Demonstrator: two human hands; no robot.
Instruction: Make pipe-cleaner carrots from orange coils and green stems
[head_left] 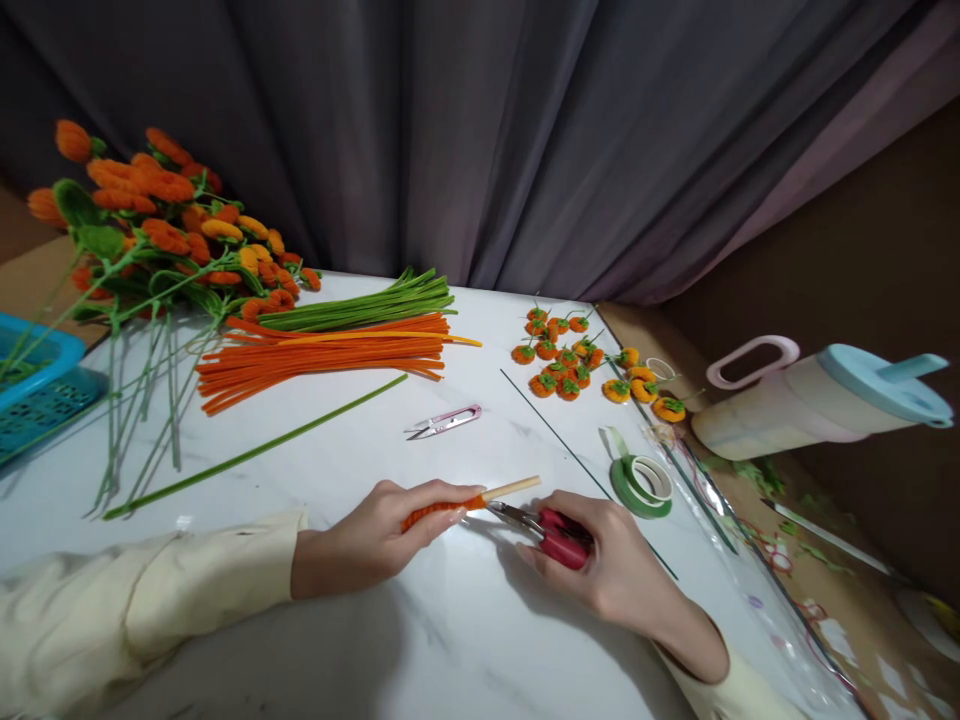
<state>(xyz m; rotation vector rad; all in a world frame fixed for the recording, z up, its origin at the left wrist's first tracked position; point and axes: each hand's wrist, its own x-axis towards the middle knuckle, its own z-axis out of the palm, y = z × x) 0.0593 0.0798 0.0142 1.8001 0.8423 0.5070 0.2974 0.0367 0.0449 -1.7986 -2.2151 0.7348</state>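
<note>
My left hand (386,535) is closed around a thin wooden stick (514,488) with an orange pipe cleaner (442,506) coiled round it; the bare stick end sticks out to the right. In my right hand (611,550) are pliers with red handles (564,540). Their metal jaws touch the right end of the orange coil, beside the stick. Just beyond my hands lies a pair of thread snips (444,422). A single green pipe cleaner (255,450) stretches diagonally to the left, and a thin dark green wire (555,432) lies to the right.
Behind are bundles of orange (330,360) and green pipe cleaners (360,305). Orange pipe-cleaner flowers (165,190) lie at back left by a blue basket (45,400). Small orange pieces (555,355), green tape rolls (641,487) and a tumbler (795,410) are on the right.
</note>
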